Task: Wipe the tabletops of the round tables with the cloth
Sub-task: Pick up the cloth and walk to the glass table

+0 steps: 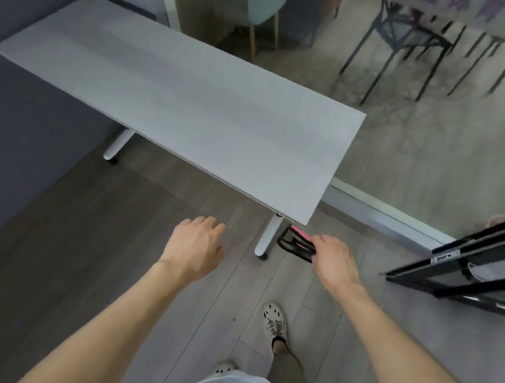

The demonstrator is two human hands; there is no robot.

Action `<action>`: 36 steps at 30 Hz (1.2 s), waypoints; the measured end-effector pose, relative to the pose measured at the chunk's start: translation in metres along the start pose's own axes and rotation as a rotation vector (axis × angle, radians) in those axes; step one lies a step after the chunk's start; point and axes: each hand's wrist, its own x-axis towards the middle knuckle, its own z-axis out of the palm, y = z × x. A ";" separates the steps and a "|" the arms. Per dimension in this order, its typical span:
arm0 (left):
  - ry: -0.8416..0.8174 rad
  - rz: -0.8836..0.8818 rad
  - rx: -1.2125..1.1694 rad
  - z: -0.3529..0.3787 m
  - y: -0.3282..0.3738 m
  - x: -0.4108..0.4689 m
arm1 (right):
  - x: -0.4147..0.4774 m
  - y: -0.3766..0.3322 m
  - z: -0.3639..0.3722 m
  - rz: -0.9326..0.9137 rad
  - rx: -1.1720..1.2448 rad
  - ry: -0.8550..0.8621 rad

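Right hand [334,262] grips blurred black-pink obj. [297,245], partly hidden; left hand [195,246] open, empty, near rect. table [176,98] edge.

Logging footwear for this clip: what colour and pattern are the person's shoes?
Off-white clogs with round holes and dark speckled marks on top, seen in the head view.

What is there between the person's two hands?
Only bare wood floor lies between the left hand and right hand, in the head view.
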 end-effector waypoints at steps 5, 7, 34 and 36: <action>-0.057 0.260 0.060 -0.015 0.058 0.005 | -0.135 0.022 -0.014 0.283 0.192 0.084; -0.098 0.382 0.078 -0.023 0.100 0.005 | -0.189 0.033 -0.016 0.381 0.247 0.111; -0.058 1.848 0.134 0.025 0.981 -0.476 | -1.069 0.243 0.125 1.581 0.436 0.192; -0.064 1.899 0.120 0.028 1.033 -0.507 | -1.112 0.261 0.137 1.671 0.422 0.207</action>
